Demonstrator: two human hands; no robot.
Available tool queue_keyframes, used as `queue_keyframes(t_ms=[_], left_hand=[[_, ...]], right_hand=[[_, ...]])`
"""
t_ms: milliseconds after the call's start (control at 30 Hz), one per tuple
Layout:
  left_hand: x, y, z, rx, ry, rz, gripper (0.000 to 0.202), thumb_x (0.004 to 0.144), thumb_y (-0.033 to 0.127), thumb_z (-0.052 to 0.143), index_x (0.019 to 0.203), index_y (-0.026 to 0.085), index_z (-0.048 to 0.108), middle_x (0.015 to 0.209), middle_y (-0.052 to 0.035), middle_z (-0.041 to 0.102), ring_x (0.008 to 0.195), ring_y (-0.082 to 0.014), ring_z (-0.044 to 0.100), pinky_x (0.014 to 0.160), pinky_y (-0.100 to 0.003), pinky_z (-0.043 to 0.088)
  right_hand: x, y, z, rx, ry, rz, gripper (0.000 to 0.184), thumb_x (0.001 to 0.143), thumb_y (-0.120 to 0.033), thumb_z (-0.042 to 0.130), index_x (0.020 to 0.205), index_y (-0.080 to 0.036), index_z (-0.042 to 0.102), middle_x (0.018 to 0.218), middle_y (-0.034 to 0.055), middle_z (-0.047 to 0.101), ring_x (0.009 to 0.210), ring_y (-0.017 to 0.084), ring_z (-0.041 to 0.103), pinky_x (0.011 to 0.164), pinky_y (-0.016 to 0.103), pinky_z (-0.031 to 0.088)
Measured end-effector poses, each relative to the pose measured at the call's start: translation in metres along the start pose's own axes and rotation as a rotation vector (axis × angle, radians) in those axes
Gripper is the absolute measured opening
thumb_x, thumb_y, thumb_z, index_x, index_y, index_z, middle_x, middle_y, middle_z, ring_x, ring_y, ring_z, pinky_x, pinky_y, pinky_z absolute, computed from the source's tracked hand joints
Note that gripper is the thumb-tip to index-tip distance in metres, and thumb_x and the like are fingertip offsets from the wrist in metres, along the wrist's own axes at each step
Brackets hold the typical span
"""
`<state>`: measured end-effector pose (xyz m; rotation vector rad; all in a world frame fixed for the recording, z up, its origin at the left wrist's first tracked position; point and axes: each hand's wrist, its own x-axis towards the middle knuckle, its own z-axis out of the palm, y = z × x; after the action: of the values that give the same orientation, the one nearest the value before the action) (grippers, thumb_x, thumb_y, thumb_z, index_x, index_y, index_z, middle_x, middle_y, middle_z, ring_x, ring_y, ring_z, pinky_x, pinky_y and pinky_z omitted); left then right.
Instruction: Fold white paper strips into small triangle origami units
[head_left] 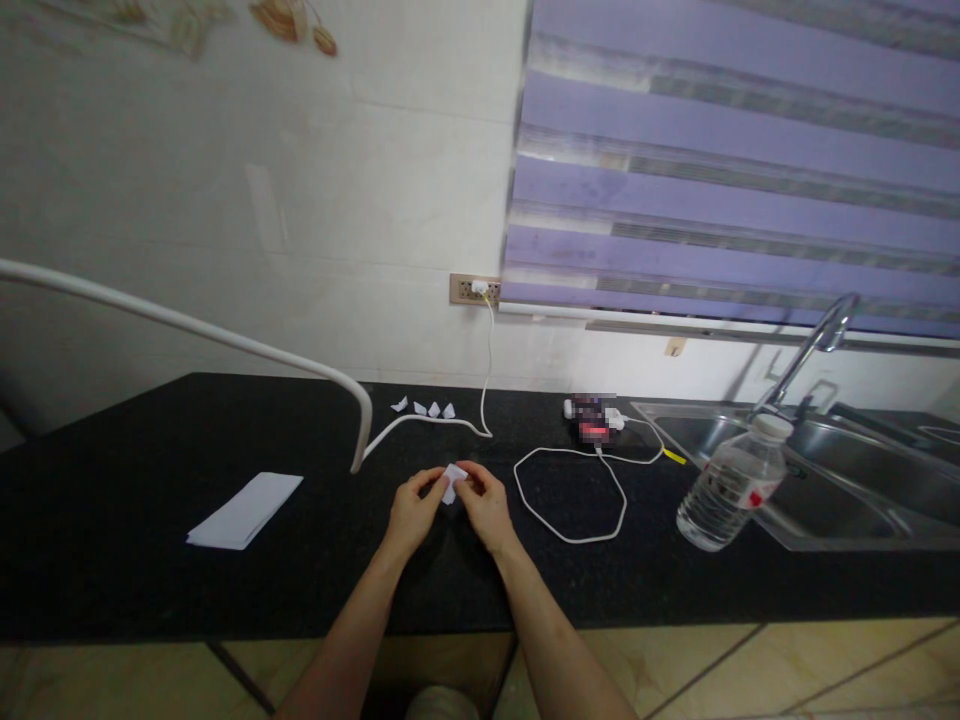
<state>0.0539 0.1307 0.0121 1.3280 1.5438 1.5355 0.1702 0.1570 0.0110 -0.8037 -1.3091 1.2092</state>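
Between my two hands is a small folded piece of white paper (pixel 451 484), held just above the black counter. My left hand (pixel 413 510) pinches its left side with thumb and fingers. On the opposite side, my right hand (pixel 486 502) grips the paper the same way, thumb in front. Beyond the hands, several small folded white paper pieces (pixel 433 410) lie in a row near the wall. A stack of white paper sheets (pixel 246 511) rests on the counter to the left.
A white cable (pixel 491 360) runs from the wall outlet (pixel 465 290) across the black counter (pixel 112 500). Right of my hands lies a looped white cable (pixel 570 540). A large water bottle (pixel 731 490) stands beside the steel sink (pixel 840 545) with its faucet (pixel 806 360).
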Motion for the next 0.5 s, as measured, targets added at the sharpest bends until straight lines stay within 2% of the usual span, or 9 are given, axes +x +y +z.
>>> queue_keyframes(t_ms=[267,500], left_hand=[[-0.0010,0.0008,-0.0017,0.022,0.001,-0.056,0.038,0.064,0.041,0.057,0.089,0.015,0.064,0.091,-0.0073,0.066,0.088,-0.0217,0.058,0.082,-0.032,0.041],[-0.0026,0.0039,-0.0027,0.046,-0.022,-0.042,0.036,0.064,0.043,0.056,0.086,0.016,0.065,0.087,-0.0055,0.066,0.083,-0.0208,0.059,0.077,-0.030,0.042]], right_hand=[[-0.0021,0.0032,0.0013,0.108,0.054,-0.045,0.029,0.064,-0.020,0.060,0.090,-0.020,0.046,0.064,-0.0053,0.054,0.057,0.008,0.052,0.056,0.020,0.043],[-0.0012,-0.0011,-0.0010,0.020,0.064,0.011,0.027,0.063,-0.027,0.061,0.087,-0.016,0.059,0.068,0.0000,0.059,0.061,0.012,0.054,0.059,0.024,0.045]])
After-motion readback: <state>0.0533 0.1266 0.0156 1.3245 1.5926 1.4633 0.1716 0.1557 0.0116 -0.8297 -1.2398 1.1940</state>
